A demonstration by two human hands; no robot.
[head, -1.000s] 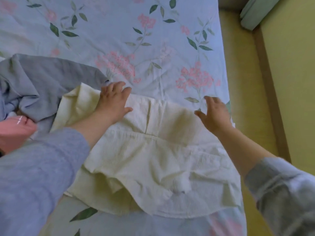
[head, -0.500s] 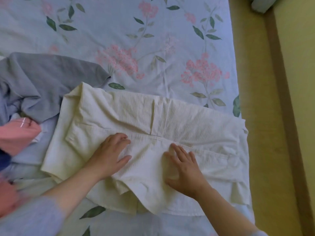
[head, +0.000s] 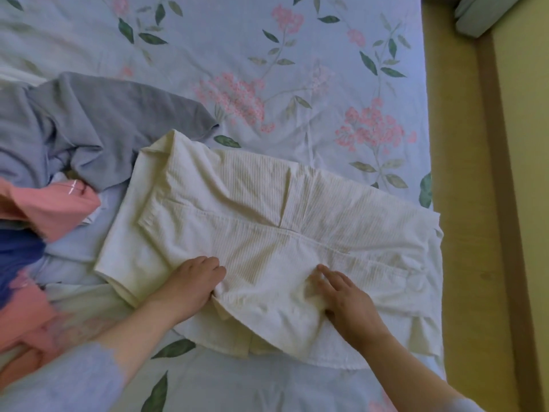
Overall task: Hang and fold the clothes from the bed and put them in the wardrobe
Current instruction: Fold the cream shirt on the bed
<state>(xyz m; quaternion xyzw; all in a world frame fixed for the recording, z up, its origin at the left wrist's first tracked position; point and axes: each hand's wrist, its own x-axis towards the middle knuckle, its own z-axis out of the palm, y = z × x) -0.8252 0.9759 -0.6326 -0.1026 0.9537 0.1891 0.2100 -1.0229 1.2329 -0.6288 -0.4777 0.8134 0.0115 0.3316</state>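
Note:
A cream ribbed shirt (head: 267, 209) lies spread flat on the floral bed sheet (head: 297, 69), partly folded with its sides turned in. My left hand (head: 190, 283) rests on the shirt's near left part, its fingers bent against the cloth. My right hand (head: 344, 295) lies on the near middle of the shirt with the fingers stretched out flat. Whether either hand pinches cloth underneath is hidden.
A grey garment (head: 98, 123) lies crumpled at the left, touching the shirt's corner. Pink (head: 50, 209) and dark blue clothes (head: 17, 257) pile at the left edge. The bed's right edge meets a yellowish floor (head: 463, 233); a pale green object (head: 481, 13) sits top right.
Both hands slid from the shirt's far edge down to its near part, smoothing it. In the last half second they moved slightly nearer and the view shifted.

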